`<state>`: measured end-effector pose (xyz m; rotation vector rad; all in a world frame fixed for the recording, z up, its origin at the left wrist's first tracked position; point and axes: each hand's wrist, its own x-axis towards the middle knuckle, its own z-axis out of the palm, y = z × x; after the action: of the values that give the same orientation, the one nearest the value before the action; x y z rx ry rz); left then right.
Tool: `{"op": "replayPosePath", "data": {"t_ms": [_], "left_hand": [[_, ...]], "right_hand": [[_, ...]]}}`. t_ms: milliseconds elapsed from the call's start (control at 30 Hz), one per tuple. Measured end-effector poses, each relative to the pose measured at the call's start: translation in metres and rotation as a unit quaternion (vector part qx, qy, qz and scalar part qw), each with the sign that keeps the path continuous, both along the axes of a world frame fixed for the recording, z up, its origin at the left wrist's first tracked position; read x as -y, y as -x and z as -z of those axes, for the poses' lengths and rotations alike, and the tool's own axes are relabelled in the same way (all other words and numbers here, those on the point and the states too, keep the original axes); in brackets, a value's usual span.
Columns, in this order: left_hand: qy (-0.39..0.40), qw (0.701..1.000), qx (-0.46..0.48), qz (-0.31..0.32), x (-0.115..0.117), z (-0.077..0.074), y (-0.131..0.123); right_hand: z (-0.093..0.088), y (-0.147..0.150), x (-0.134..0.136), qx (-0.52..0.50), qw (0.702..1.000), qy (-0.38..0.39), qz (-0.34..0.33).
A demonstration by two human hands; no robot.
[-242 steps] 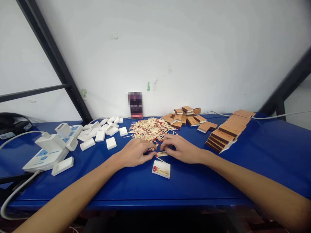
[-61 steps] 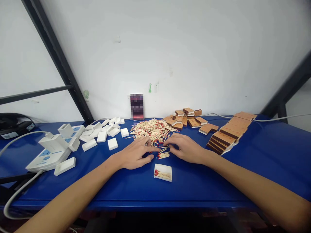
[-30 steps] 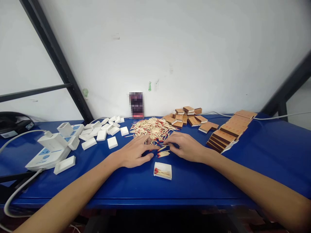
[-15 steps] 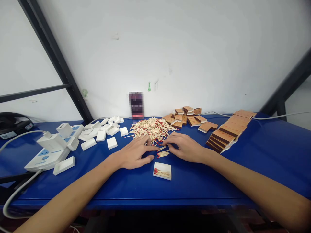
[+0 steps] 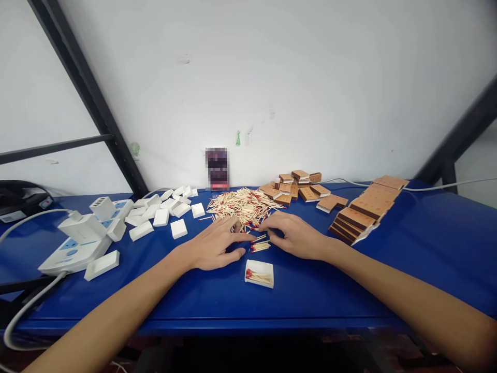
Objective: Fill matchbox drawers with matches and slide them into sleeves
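A loose heap of red-tipped matches (image 5: 244, 203) lies in the middle of the table. My left hand (image 5: 217, 244) rests palm down at the heap's near left edge, thumb and index finger apart, the index fingertip beside a small row of matches (image 5: 261, 247). From the right, my right hand (image 5: 297, 235) bends its fingers down onto a few matches at the heap's near edge; its thumb stays apart from the index finger. Closer to me, a white matchbox tray (image 5: 267, 267) holds several matches with their red heads to the left.
White matchbox trays (image 5: 161, 217) are scattered at the left, next to a power strip (image 5: 77, 254) with plugged-in chargers. Brown matchbox sleeves (image 5: 297, 186) lie piled at the back right. A slanting row of stacked sleeves (image 5: 373, 202) stands farther right. Against the wall leans a pixelated dark object (image 5: 218, 168).
My right hand has shifted very slightly at the near edge of the heap. My left hand, the row of matches and the tray look the same.
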<state>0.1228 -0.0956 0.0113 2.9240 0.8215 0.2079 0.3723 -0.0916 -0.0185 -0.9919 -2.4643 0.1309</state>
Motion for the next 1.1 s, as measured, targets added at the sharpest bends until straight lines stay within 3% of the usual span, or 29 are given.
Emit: {"op": "replayPosePath", "data": {"t_ms": [1100], "left_hand": [[0.016,1.000,0.010,0.025,0.0024,0.0002,-0.0001]], "right_hand": [[-0.0060,0.0024,0.0059,-0.007,0.998,0.013,-0.067]]}}
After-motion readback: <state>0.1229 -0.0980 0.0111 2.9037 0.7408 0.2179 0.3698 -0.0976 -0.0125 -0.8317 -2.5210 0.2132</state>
